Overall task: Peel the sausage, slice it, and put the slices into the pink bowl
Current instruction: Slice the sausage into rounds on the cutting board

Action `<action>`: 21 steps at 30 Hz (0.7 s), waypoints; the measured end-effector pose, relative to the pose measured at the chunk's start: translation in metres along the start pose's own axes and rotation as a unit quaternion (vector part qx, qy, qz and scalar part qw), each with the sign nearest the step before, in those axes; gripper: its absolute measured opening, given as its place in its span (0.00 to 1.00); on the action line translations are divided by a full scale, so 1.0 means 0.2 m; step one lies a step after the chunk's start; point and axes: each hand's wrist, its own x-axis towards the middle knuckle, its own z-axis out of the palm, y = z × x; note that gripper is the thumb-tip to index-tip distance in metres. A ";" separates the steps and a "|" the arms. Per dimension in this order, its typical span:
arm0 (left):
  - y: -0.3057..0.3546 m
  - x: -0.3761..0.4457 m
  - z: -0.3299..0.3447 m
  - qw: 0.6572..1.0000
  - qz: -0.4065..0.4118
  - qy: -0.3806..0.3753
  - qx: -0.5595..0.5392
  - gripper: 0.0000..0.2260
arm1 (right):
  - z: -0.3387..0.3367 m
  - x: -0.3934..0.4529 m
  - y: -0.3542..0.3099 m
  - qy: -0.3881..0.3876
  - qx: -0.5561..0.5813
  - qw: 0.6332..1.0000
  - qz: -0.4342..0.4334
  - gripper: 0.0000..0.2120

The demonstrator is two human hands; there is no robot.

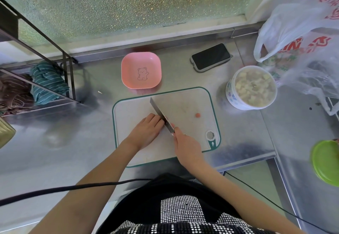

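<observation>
One cutting board (183, 109) on steel tabletop (73, 142). Left hand (146, 131) pressed flat over the sausage, mostly hidden; pink sliver (172, 124) showing just right of blade. Right hand (187, 144), grip closed on handle of one knife (161, 116), blade edge down against left fingertips. One slice (197, 115) lying apart on board, right side. One pink bowl (141, 70) beyond board, holding nothing. One phone (211, 56), one lidded tub (251, 87), one green lid (326, 162) at right.
</observation>
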 end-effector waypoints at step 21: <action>0.00 -0.07 0.00 1.000 -0.013 0.027 -0.008 0.24 | -0.05 -0.03 -0.03 0.021 0.022 0.999 -0.040 0.15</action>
